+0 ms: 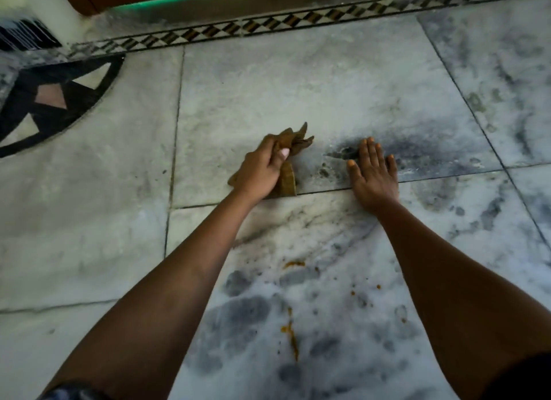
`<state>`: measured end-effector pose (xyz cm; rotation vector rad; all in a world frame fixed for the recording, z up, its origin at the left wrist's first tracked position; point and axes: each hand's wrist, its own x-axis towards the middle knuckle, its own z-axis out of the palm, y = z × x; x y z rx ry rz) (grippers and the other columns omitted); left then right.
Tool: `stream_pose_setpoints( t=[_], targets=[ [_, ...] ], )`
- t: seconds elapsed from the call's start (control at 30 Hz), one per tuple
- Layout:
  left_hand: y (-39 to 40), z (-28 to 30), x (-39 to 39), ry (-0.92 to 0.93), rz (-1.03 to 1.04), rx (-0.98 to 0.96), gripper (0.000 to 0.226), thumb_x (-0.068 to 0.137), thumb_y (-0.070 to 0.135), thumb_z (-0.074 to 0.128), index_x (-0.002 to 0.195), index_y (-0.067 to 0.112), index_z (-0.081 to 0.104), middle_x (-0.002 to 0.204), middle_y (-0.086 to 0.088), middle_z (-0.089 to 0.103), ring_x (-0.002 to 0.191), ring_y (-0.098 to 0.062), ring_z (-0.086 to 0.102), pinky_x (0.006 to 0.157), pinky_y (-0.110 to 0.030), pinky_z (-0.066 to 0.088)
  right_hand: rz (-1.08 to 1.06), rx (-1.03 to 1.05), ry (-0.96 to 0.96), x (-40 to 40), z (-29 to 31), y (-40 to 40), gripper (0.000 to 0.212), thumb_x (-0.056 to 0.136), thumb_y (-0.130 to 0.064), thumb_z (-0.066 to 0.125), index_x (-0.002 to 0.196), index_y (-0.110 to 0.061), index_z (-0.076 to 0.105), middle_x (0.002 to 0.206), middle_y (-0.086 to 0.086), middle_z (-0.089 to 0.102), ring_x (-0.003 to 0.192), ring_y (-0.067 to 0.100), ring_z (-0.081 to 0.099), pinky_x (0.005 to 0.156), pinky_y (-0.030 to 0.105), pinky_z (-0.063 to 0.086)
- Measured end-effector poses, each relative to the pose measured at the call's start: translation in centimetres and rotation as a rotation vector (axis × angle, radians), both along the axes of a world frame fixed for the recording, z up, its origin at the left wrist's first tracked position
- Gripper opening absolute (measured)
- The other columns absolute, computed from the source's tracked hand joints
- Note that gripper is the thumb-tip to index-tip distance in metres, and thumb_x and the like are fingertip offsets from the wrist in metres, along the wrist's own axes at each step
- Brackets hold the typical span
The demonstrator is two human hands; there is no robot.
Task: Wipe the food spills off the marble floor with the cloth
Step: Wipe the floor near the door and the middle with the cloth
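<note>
My left hand (259, 170) grips a crumpled brown cloth (298, 142), bunched up on the grey-white marble floor (268, 86). To the right of the cloth, my right hand (372, 173) lies flat on the floor, fingers spread and holding nothing. Orange-brown food spills (293, 337) streak the tile between my forearms. A smaller orange smear (294, 263) lies further up, and several specks (353, 292) are scattered to the right. A dark wet-looking patch (343, 154) sits just left of my right fingertips.
A patterned diamond border strip (268, 24) runs along the far edge, with a step or wall base (238, 3) behind it. A black inlay design (50, 101) marks the floor at the left. Dark tile joints cross the floor.
</note>
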<state>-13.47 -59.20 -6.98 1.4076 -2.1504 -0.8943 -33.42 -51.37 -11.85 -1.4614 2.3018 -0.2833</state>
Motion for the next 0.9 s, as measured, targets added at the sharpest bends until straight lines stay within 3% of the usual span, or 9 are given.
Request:
stream_pose_setpoints(
  t=[0.13, 0.33, 0.53, 0.67, 0.8, 0.9],
  targets=[
    [3.3, 2.9, 5.5, 0.136, 0.134, 0.037, 0.031, 0.098, 0.028, 0.044, 0.121, 0.010, 0.054, 0.105, -0.012, 0.065, 0.099, -0.027, 0.060, 0.074, -0.028, 0.041, 0.135, -0.004, -0.095, 1.5, 2.9, 3.0, 0.056, 0.102, -0.035, 0.021, 0.149, -0.012, 0.002, 0.158, 0.002, -0.004, 0.144, 0.011, -0.008, 0.113, 0.028, -0.011],
    [8.0, 6.8, 11.8, 0.130, 0.216, 0.071, 0.030, 0.098, 0.028, 0.044, 0.121, 0.011, 0.053, 0.108, -0.010, 0.063, 0.100, -0.025, 0.058, 0.083, -0.031, 0.043, 0.241, -0.115, -0.041, 6.6, 7.5, 10.8, 0.057, 0.102, -0.038, 0.023, 0.149, -0.012, 0.005, 0.158, 0.001, 0.000, 0.144, 0.009, -0.005, 0.111, 0.022, -0.011],
    [12.5, 9.1, 14.2, 0.060, 0.190, 0.035, 0.033, 0.098, 0.031, 0.043, 0.124, 0.014, 0.052, 0.111, -0.013, 0.065, 0.101, -0.032, 0.059, 0.086, -0.040, 0.048, 0.343, -0.074, 0.064, 8.6, 10.3, 17.2, 0.085, 0.082, -0.063, 0.002, 0.149, -0.010, 0.001, 0.157, 0.003, -0.004, 0.142, 0.009, -0.008, 0.112, 0.024, -0.011],
    [13.9, 8.6, 14.1, -0.002, 0.155, -0.001, 0.035, 0.098, 0.034, 0.041, 0.127, 0.016, 0.049, 0.105, -0.015, 0.065, 0.096, -0.035, 0.060, 0.079, -0.040, 0.048, 0.366, 0.006, 0.131, 8.6, 9.7, 20.0, 0.115, 0.061, -0.080, -0.027, 0.148, -0.009, -0.005, 0.147, -0.004, -0.018, 0.140, 0.009, -0.014, 0.110, 0.024, -0.014],
    [15.1, 6.2, 12.5, -0.161, 0.112, -0.061, 0.040, 0.099, 0.033, 0.038, 0.137, 0.020, 0.042, 0.116, -0.012, 0.064, 0.101, -0.036, 0.059, 0.077, -0.038, 0.044, 0.377, 0.025, 0.179, 8.4, 7.8, 22.3, 0.106, 0.064, -0.075, -0.031, 0.144, -0.009, -0.012, 0.146, 0.001, -0.022, 0.136, 0.012, -0.021, 0.109, 0.024, -0.016],
    [15.7, 3.4, 11.5, -0.295, 0.084, -0.068, 0.045, 0.100, 0.034, 0.034, 0.143, 0.025, 0.033, 0.133, -0.008, 0.056, 0.113, -0.034, 0.055, 0.098, -0.047, 0.038, 0.394, 0.039, 0.191, 8.4, 6.1, 23.3, 0.095, 0.072, -0.070, -0.027, 0.143, -0.009, -0.012, 0.148, 0.002, -0.019, 0.138, 0.016, -0.019, 0.111, 0.027, -0.012]
  ],
)
